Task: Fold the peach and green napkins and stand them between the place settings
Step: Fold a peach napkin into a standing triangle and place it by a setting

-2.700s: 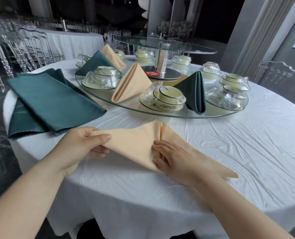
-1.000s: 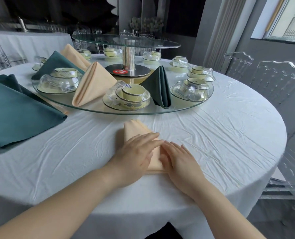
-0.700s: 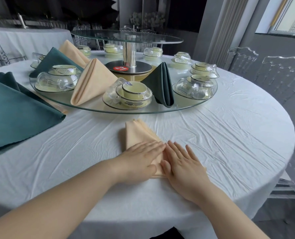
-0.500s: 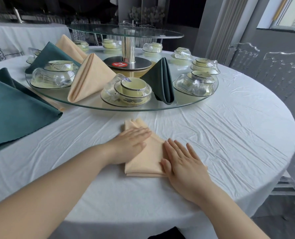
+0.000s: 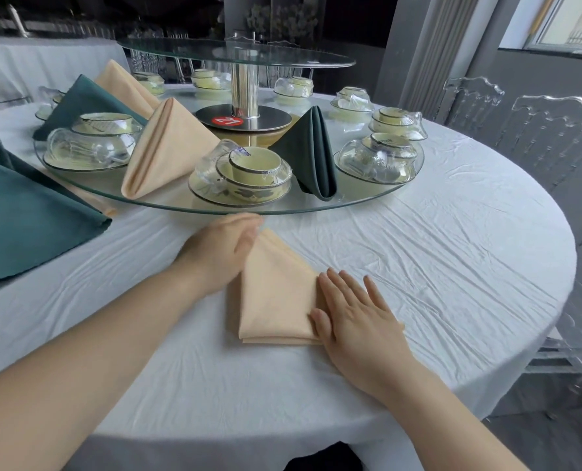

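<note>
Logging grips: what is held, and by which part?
Nothing gripped. Right hand presses the folded peach cloth napkin flat at its near right corner; left hand touches its far left edge.

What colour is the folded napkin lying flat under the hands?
Peach: the folded napkin is plain, with no pattern, seen clearly in the head view.

table (image 5: 418, 266): round, white-clothed | on it: glass turntable (image 5: 361, 191), folded peach napkin (image 5: 276, 294), green napkin stack (image 5: 28, 226)
</note>
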Action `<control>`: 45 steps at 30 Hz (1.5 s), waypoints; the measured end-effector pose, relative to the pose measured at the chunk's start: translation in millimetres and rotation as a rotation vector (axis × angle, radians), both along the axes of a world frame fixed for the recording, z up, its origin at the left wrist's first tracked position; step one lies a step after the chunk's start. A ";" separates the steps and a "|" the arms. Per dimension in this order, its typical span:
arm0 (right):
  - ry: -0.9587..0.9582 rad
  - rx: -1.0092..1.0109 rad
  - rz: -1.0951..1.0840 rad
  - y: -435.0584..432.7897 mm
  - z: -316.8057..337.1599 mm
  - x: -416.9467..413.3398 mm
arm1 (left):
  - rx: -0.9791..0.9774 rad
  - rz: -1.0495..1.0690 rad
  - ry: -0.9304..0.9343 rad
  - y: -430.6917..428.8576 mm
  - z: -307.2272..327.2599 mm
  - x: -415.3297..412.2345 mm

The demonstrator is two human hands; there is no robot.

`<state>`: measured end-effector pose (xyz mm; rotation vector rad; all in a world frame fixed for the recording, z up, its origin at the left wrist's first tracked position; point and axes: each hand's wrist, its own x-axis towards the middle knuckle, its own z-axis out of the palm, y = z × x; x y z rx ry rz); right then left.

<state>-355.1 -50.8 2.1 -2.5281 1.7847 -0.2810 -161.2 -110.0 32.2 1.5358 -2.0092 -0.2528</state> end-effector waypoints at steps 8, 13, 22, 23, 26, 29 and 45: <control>0.052 -0.023 -0.075 20.0 7.6 -7.7 | 0.203 -0.267 -0.449 23.3 -24.1 -39.0; -0.055 0.049 -0.082 13.5 26.3 13.2 | 0.177 -0.271 -0.457 23.0 -26.9 -38.8; -0.083 0.090 -0.038 8.0 5.3 19.7 | 0.217 -0.285 -0.362 22.0 -23.2 -37.3; -0.065 0.100 -0.039 11.5 5.9 13.5 | 0.223 -0.284 -0.364 21.8 -23.2 -37.2; -0.037 0.122 -0.017 22.1 7.3 -7.5 | 0.225 -0.275 -0.365 21.0 -23.7 -36.8; 0.002 0.130 -0.014 32.4 4.1 -31.8 | 0.222 -0.286 -0.332 20.3 -25.1 -34.8; 0.084 -0.287 0.382 10.2 19.6 15.8 | 0.162 -0.367 0.096 72.6 -8.1 27.8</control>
